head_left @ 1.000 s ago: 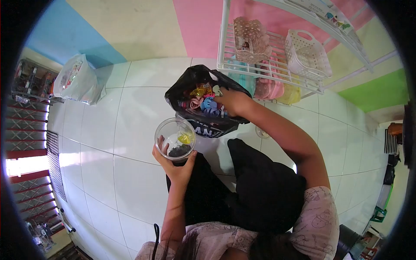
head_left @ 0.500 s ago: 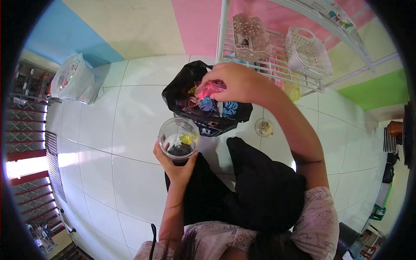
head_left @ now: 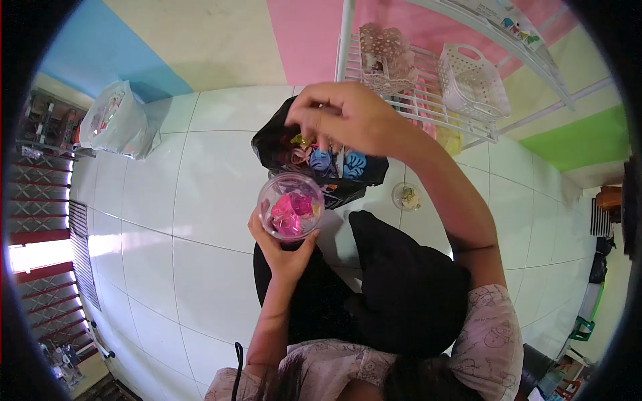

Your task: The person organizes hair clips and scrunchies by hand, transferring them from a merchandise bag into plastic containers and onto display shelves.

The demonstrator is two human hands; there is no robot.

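Note:
My left hand is wrapped around a clear round plastic jar, held upright over my lap. Inside the jar lie shiny pink plastic-wrapped packets, with a trace of yellow at the right side. Above the black plastic bag hovers my right hand, its fingers loosely bent and apart, with nothing visible in them. In the bag's mouth I see several blue striped pieces and a bit of yellow, partly covered by the hand.
A clear round lid with small bits on it lies on the tiled floor. At the upper right a white wire rack carries a spotted basket and a white basket. A filled white bag stands by the wall.
The pink packet has gone from my right hand into the jar, and that hand has loosened and shifted slightly left. My left hand has moved the jar a little to the right and up.

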